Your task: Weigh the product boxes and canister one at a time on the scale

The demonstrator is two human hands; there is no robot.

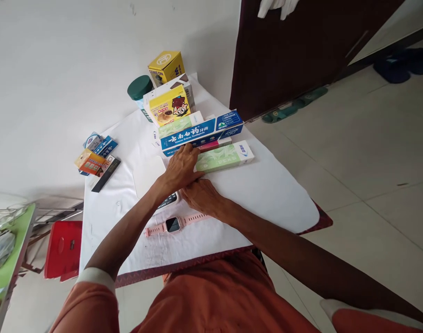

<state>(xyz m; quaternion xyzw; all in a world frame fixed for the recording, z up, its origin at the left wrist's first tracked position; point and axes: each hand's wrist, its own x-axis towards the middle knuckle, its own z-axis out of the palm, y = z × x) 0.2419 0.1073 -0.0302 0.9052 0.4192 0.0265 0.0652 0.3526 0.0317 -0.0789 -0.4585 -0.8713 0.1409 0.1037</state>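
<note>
My left hand (184, 166) is closed, fingers curled by the left end of a green-and-white carton (225, 157) and the lower edge of a blue toothpaste box (201, 133). What it grips, if anything, is hidden. Just below, almost touching it, my right hand (203, 196) is bent over the right end of a white item with a dark printed face (169, 200); its fingertips are hidden. A flat white panel (149, 176) lies left of my hands. Nearer to me, a pink-strapped smartwatch (173, 225) is stretched out on the cloth.
Behind the toothpaste stand a yellow cartoon box (170, 106), a green-lidded jar (140, 88) and a yellow cube box (166, 67). Small cartons (93, 162) lie at left on the white tablecloth (277, 194). A red stool (63, 249) is beside the table.
</note>
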